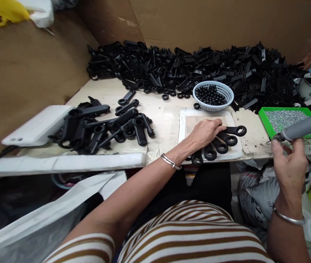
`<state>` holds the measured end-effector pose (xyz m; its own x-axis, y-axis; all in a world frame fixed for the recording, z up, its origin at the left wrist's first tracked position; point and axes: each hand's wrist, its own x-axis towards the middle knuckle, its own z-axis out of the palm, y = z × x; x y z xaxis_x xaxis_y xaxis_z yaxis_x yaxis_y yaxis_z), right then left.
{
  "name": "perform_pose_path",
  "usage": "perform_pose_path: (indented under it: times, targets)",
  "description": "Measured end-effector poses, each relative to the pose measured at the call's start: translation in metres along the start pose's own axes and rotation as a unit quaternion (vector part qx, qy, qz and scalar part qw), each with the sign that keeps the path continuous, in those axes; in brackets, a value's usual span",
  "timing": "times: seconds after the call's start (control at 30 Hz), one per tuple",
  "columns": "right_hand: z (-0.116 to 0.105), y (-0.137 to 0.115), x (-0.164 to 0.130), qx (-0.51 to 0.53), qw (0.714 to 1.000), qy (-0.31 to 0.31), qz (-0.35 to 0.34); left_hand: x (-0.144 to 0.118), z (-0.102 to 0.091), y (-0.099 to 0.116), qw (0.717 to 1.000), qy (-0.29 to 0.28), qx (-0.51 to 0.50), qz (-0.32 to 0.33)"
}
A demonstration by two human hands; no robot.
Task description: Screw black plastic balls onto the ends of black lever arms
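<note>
Hands work at the table's near edge: the left hand (205, 133) lies flat, fingers pressing a row of black handles (221, 144) on a white mat (184, 126); the right hand (291, 166) grips a grey screwdriver (306, 128). Behind stand a basket (212, 95) and a green tray (265, 120), with a heap of parts (188, 69) along the far edge.

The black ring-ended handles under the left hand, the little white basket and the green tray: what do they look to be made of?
Handles: probably moulded plastic, matte black with a dull sheen and uniform shapes.
White basket: likely plastic, a thin perforated lattice wall.
Green tray: seemingly glossy plastic, bright even colour; its contents glint like small metal parts.
Left hand rests on the handles.
</note>
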<state>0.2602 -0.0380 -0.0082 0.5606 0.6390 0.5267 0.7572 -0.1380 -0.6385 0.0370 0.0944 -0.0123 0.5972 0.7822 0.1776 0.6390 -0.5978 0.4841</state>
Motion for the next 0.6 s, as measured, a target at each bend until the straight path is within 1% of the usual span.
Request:
perform_pose_path:
  times: [0.03, 0.07, 0.1, 0.13, 0.17, 0.2, 0.23, 0.27, 0.3, 0.33, 0.37, 0.43, 0.47, 0.53, 0.6]
  targets:
    - [-0.001, 0.002, -0.009, -0.040, 0.999, 0.011, -0.019, -0.001, -0.002, -0.001, 1.000, 0.008, -0.003, -0.009]
    - [-0.002, 0.002, -0.019, -0.051, 0.997, 0.040, -0.031, -0.003, -0.003, -0.001, 1.000, 0.015, -0.006, -0.017]
    - [-0.001, 0.000, -0.030, -0.041, 0.996, 0.077, -0.027, -0.004, -0.004, -0.002, 0.999, 0.022, -0.008, -0.024]
    - [0.000, -0.002, -0.042, -0.023, 0.994, 0.108, -0.007, -0.006, -0.005, -0.003, 0.999, 0.028, -0.008, -0.032]
    - [0.002, -0.006, -0.053, -0.005, 0.992, 0.123, 0.023, -0.007, -0.005, -0.004, 0.999, 0.033, -0.008, -0.039]
    - [0.005, -0.011, -0.063, 0.021, 0.993, 0.106, 0.054, -0.008, -0.005, -0.005, 0.998, 0.038, -0.006, -0.046]
    - [0.009, -0.018, -0.072, 0.058, 0.995, 0.037, 0.078, -0.009, -0.006, -0.005, 0.998, 0.044, -0.002, -0.053]
    - [0.013, -0.025, -0.079, 0.108, 0.988, -0.057, 0.098, -0.011, -0.006, -0.005, 0.997, 0.050, 0.002, -0.061]
    - [0.019, -0.034, -0.083, 0.159, 0.970, -0.149, 0.110, -0.012, -0.006, -0.004, 0.996, 0.056, 0.008, -0.068]
    - [0.024, -0.043, -0.086, 0.206, 0.946, -0.221, 0.119, -0.014, -0.007, -0.003, 0.995, 0.064, 0.014, -0.075]
    - [0.031, -0.052, -0.086, 0.251, 0.921, -0.271, 0.122, -0.017, -0.007, -0.001, 0.994, 0.072, 0.023, -0.083]
    - [0.043, -0.070, -0.084, 0.318, 0.883, -0.320, 0.129, -0.023, -0.009, 0.003, 0.990, 0.092, 0.042, -0.100]
    - [0.050, -0.078, -0.083, 0.341, 0.871, -0.328, 0.134, -0.026, -0.010, 0.005, 0.987, 0.102, 0.052, -0.110]
    - [0.061, -0.089, -0.081, 0.371, 0.855, -0.330, 0.149, -0.032, -0.011, 0.007, 0.982, 0.120, 0.071, -0.127]
    - [0.069, -0.095, -0.082, 0.386, 0.849, -0.321, 0.164, -0.038, -0.011, 0.008, 0.977, 0.135, 0.083, -0.142]
